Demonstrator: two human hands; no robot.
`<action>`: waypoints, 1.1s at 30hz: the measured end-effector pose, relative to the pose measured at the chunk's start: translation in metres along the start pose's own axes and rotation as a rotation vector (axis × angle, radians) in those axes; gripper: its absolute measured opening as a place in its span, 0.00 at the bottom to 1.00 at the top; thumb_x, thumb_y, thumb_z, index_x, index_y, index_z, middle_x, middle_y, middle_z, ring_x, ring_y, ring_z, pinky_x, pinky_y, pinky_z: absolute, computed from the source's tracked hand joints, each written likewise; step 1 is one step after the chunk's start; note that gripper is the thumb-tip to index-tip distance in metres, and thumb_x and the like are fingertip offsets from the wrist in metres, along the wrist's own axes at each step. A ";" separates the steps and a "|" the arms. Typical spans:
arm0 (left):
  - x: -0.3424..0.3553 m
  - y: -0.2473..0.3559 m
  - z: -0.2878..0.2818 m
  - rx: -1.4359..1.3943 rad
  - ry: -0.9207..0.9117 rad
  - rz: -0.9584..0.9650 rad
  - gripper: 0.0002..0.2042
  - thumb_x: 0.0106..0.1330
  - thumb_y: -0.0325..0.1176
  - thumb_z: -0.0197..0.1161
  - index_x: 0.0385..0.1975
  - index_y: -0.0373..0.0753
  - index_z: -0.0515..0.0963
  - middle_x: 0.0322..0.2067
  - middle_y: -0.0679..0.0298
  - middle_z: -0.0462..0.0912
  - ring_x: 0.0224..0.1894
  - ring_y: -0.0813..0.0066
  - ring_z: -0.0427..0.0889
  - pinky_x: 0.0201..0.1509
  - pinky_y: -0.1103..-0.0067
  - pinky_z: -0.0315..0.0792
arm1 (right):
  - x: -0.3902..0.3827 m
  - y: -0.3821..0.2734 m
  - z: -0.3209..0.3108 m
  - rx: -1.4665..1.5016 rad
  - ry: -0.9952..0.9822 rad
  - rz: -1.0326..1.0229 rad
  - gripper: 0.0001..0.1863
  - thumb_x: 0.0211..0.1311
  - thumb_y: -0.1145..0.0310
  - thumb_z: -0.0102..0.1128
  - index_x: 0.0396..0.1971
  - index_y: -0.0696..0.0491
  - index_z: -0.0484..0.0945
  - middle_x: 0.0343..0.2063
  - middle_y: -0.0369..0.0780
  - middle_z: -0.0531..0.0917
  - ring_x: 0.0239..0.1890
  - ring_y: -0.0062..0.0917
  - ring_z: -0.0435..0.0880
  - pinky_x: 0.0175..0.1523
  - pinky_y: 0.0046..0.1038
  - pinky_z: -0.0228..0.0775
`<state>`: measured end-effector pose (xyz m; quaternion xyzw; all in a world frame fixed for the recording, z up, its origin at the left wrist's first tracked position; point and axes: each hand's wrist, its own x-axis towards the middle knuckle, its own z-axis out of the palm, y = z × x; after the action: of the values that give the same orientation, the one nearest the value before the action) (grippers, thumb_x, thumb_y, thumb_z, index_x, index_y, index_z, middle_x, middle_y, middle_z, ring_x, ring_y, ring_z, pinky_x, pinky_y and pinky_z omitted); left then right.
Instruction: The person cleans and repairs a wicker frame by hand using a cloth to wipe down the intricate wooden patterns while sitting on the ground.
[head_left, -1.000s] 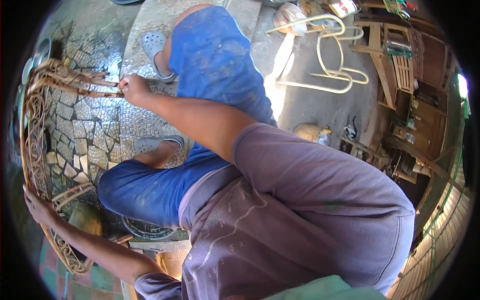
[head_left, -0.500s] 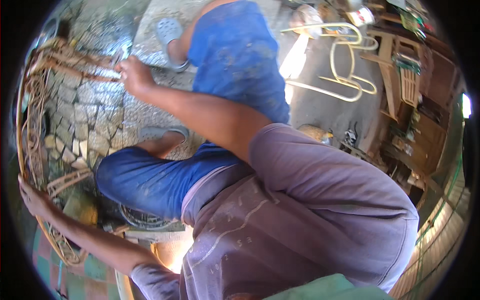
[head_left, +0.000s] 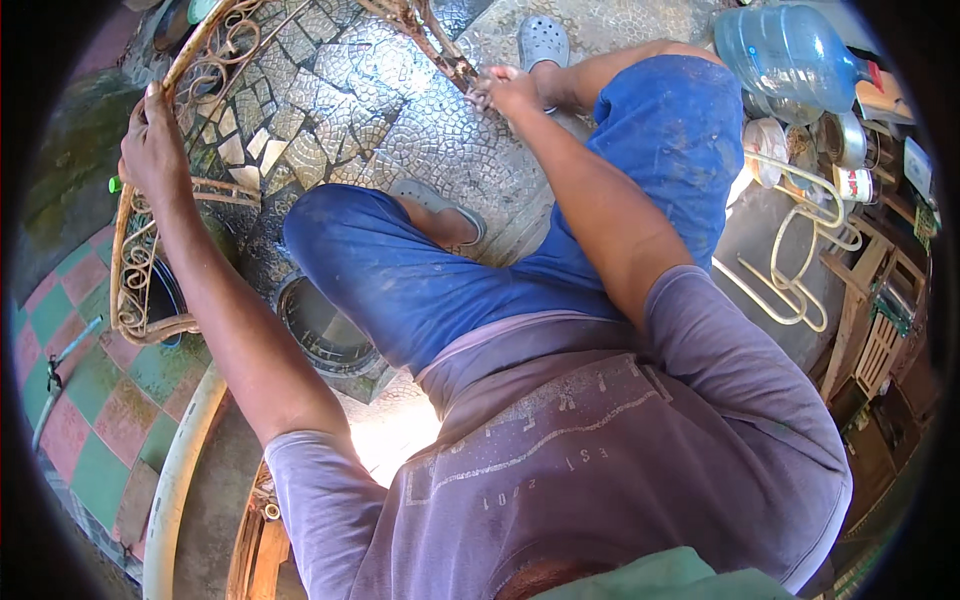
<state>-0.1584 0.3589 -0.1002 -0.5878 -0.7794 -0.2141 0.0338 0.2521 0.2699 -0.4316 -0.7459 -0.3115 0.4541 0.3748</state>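
One mosaic floor point(head_left: 330, 130) spreads before me. Along my left curves a scrollwork frame point(head_left: 122, 222); brown bars point(head_left: 452, 65) slant in ahead. A blue bottle point(head_left: 785, 60) lies far right. My left hand point(head_left: 152, 140) grips the frame's rim; my right hand point(head_left: 510, 95) is closed at the bars' ends.

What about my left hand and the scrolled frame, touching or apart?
Touching: the head view shows your left hand gripping the scrolled frame by its edge.
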 end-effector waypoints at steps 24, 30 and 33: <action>-0.033 0.002 -0.013 -0.024 0.041 0.031 0.30 0.72 0.64 0.46 0.54 0.47 0.84 0.47 0.48 0.86 0.59 0.50 0.78 0.72 0.57 0.49 | -0.063 -0.140 0.012 -0.345 -0.001 -0.824 0.10 0.61 0.73 0.63 0.41 0.52 0.88 0.39 0.48 0.81 0.43 0.45 0.83 0.49 0.40 0.76; -0.045 0.009 -0.017 0.023 0.013 0.060 0.29 0.73 0.63 0.46 0.53 0.48 0.85 0.48 0.47 0.85 0.57 0.50 0.78 0.72 0.57 0.49 | -0.058 -0.100 0.005 -0.588 -0.076 -0.606 0.12 0.61 0.74 0.60 0.41 0.48 0.89 0.41 0.51 0.81 0.43 0.47 0.84 0.52 0.42 0.76; -0.042 0.006 -0.016 -0.025 0.007 0.037 0.29 0.74 0.62 0.44 0.55 0.49 0.84 0.49 0.47 0.85 0.58 0.52 0.79 0.71 0.57 0.49 | -0.045 -0.091 0.005 -0.266 0.009 -0.371 0.11 0.61 0.74 0.59 0.41 0.52 0.88 0.39 0.49 0.83 0.41 0.42 0.86 0.52 0.38 0.76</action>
<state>-0.1427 0.3166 -0.0966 -0.6016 -0.7657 -0.2252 0.0331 0.2186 0.2829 -0.3361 -0.7205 -0.4988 0.3291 0.3517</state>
